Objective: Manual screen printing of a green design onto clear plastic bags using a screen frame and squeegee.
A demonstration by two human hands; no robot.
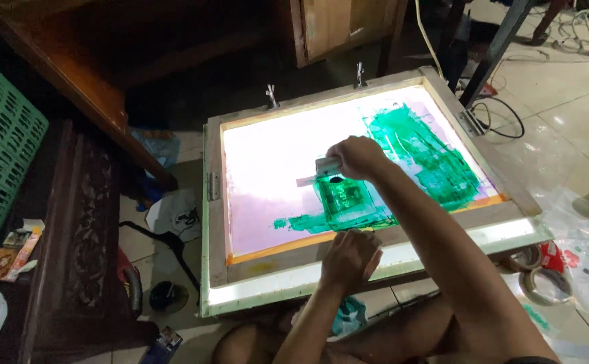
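Two hands over a backlit screen frame, wooden border, lying flat on a light box. Right hand near frame centre, fingers curled shut round a small pale scraper; handle end sticks out toward 9 o'clock from the fist. Scraper long axis approx. 9–3 o'clock, slightly tilted. Blade edge hidden by the fist, so can't tell if touching mesh. Green ink patch directly at 6 o'clock of the scraper, just below the knuckles; bigger green smear at 2–3 o'clock of the right hand, running to the frame's far corner. Left hand resting on the near frame edge at 6 o'clock of the right hand, fingers together and bent, pressing the wood, holding nothing. Right hand clearly nearer the ink; left hand apart from it, on the border only. Orange tape strip along the near inner edge, at 9 o'clock of the left hand. Around: green plastic basket far at 9 o'clock, dark carved bench beside it, tape rolls on the floor at 3 o'clock of the left hand, cables at 1 o'clock past the frame.
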